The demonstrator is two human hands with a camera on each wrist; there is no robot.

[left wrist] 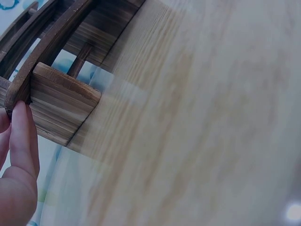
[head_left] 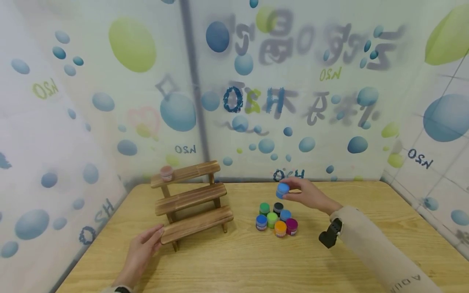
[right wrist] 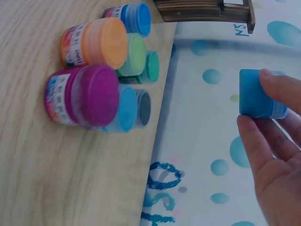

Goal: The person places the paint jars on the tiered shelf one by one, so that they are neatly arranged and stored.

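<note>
My right hand pinches a light blue paint jar between thumb and fingers, raised above the back of the table. In the right wrist view the same jar shows its smooth blue side. My left hand holds the left end of the lowest step of a three-step wooden stand, fingertips at the board's end in the left wrist view. A reddish-pink jar sits on the top step, toward its left end. Below the raised jar stands a cluster of several paint jars, among them purple and orange.
The cluster also has dark blue, light green, green, black and another light blue jar. The wooden table ends at a printed curtain behind. Similar curtains flank both sides.
</note>
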